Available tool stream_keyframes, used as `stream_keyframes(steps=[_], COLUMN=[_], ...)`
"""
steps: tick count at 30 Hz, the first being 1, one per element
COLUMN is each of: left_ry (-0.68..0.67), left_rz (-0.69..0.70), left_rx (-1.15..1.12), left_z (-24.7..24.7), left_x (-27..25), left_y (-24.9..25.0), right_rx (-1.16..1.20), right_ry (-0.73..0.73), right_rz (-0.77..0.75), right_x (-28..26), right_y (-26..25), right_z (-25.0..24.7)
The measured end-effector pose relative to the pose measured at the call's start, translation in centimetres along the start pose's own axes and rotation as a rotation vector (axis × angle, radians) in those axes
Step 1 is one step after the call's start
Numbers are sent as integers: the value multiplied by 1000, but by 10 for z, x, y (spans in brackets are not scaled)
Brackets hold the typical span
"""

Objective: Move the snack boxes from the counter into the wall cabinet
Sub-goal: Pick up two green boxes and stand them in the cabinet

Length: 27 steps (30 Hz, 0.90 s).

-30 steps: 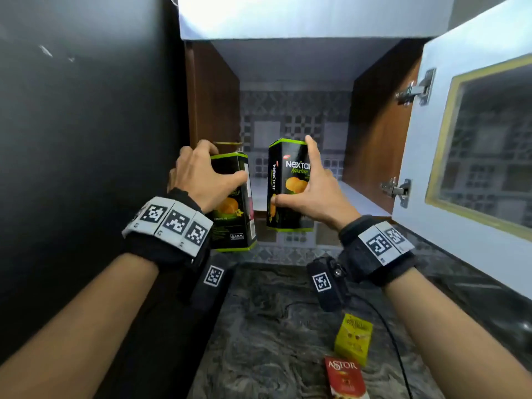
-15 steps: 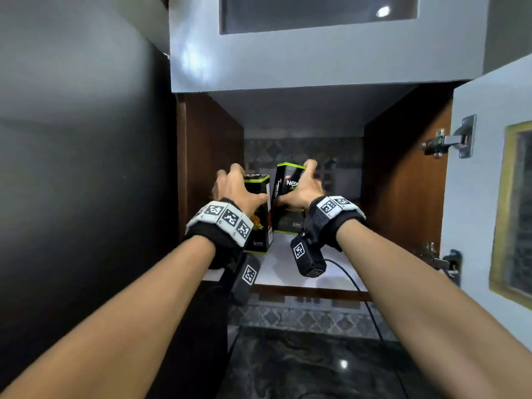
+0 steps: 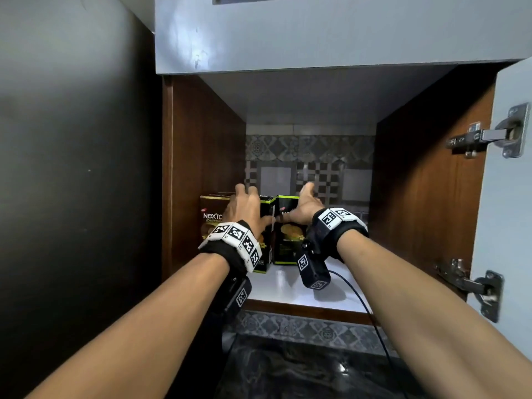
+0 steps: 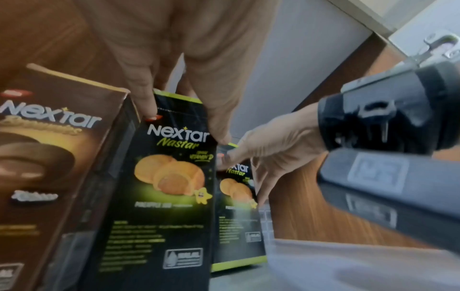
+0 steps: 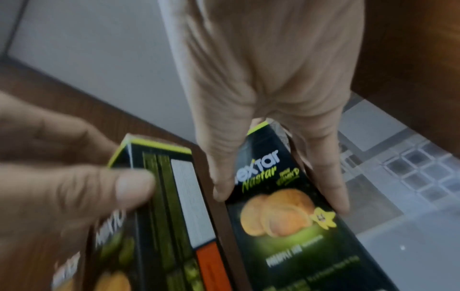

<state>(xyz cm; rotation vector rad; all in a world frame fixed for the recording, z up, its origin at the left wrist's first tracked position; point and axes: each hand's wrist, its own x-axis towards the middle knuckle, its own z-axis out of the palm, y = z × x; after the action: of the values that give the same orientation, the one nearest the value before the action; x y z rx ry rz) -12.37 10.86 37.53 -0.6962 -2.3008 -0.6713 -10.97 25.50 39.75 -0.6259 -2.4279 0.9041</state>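
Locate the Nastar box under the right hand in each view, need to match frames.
Head: right Nastar box, centre, on the white shelf, partly behind the right hand.
Left wrist: right of centre, the farther box.
Right wrist: centre, between thumb and fingers.
Shared landmark: left Nastar box, immediately left of it in all three.

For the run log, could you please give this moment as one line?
left hand: holds left green box | right hand: holds right green box | both standing on shelf | brown box: leftmost
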Motion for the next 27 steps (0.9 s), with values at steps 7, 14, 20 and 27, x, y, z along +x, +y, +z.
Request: stream_keyframes(steps=[7, 14, 20, 27], left_ry=[-24, -102, -89, -95], left_rz=[148, 177, 195, 175], left_rx=[330, 425, 417, 415], left_z=[3, 6, 9, 10], left_x=[6, 8, 9, 13], left_y=[-14, -25, -28, -31], right_rx=[107, 48, 4, 105], right_ry=[-11, -93, -156, -146], right_rz=[78, 50, 24, 31], right_x=[11, -2, -10, 3], right_y=[-14, -29, -38, -47], right_z=[-5, 0, 7, 15])
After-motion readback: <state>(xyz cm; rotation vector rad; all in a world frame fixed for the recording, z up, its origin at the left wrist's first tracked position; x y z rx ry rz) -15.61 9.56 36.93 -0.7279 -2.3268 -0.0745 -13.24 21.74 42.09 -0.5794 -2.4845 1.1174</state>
